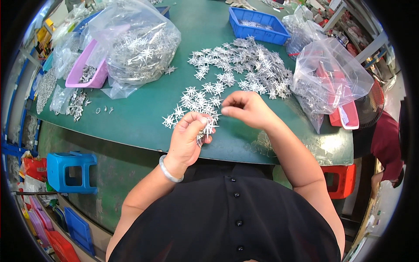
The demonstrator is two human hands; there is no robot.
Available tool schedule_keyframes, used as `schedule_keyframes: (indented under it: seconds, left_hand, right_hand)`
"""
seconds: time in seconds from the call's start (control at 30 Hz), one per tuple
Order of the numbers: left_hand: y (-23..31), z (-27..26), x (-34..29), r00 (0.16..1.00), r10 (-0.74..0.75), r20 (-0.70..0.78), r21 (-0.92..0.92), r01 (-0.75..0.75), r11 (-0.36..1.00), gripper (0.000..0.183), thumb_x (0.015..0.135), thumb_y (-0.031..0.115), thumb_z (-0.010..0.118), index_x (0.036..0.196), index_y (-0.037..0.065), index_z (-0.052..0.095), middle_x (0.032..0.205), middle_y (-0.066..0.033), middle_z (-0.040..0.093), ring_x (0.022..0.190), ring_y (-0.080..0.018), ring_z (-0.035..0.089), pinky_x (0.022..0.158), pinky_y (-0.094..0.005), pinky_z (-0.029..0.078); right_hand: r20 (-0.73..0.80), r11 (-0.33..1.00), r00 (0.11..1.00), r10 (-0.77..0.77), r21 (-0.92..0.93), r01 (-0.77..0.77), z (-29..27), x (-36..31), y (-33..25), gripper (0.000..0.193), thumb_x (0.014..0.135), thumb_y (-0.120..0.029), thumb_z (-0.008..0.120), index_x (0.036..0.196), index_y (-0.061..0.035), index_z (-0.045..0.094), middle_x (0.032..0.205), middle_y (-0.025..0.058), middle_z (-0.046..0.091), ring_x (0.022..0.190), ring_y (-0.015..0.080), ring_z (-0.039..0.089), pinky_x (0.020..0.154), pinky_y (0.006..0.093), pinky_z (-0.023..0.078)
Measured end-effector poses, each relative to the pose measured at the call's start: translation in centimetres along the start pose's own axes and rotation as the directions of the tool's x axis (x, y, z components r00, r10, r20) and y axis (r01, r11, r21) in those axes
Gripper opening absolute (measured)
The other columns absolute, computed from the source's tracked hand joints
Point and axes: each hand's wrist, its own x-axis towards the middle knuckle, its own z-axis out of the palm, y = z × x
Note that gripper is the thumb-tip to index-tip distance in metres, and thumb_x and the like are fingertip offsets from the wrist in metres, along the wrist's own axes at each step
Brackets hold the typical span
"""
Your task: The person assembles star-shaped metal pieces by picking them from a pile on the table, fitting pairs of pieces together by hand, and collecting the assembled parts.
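My left hand is closed round a few small silvery spiky metal pieces, the thumb pressing on them near the table's front edge. Just to its right, my right hand hovers over the table, fingers curled and thumb and forefinger brought together. Its fingertips are slightly blurred, and whatever they may hold is too small to make out. Beyond both hands spreads a loose heap of the same spiky pieces, with a smaller cluster reaching down to my left hand.
On the green table, a clear bag of spiky pieces stands left beside a pink bin. At right are another clear bag and a red tray. A blue bin sits behind. Another person's sleeve shows far right.
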Motion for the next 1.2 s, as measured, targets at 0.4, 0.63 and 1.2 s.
schedule_keyframes:
  seconds: [0.4,0.63,1.2]
  left_hand:
    - [1.1,-1.5,-0.3,0.998,-0.071,0.002,-0.095,0.071,0.993,0.014,0.079,0.003,0.047,0.093,0.006,0.052,0.082,-0.0094,0.058,0.071,-0.0189,0.057,0.052,-0.0264,0.045]
    - [0.5,-0.8,-0.2,0.996,-0.09,-0.022,0.009,0.09,0.996,0.006,0.082,0.007,0.052,0.088,0.007,0.055,0.074,-0.0041,0.056,0.065,-0.0134,0.055,0.051,-0.0231,0.043]
    - [0.8,0.5,-0.6,0.993,0.058,-0.102,0.223,-0.034,0.974,0.019,0.081,0.01,0.056,0.1,0.007,0.052,0.071,-0.002,0.054,0.061,-0.0104,0.052,0.05,-0.0209,0.041]
  right_hand:
    - [-0.074,0.678,0.953,-0.294,-0.719,0.153,2.1,3.3,1.2,0.026,0.065,-0.017,0.066,0.088,-0.0063,0.061,0.084,0.0126,0.053,0.084,0.0314,0.053,0.072,0.0394,0.044]
    - [-0.072,0.734,0.955,-0.288,-0.657,0.172,2.2,2.6,1.0,0.021,0.063,-0.01,0.067,0.079,-0.0034,0.056,0.086,0.0132,0.048,0.088,0.0311,0.048,0.077,0.0362,0.041]
    - [-0.126,0.961,0.973,-0.194,-0.225,0.162,1.8,1.5,-0.2,0.025,0.068,-0.001,0.061,0.089,-0.0013,0.047,0.074,0.0076,0.055,0.067,0.0149,0.055,0.06,0.0268,0.045]
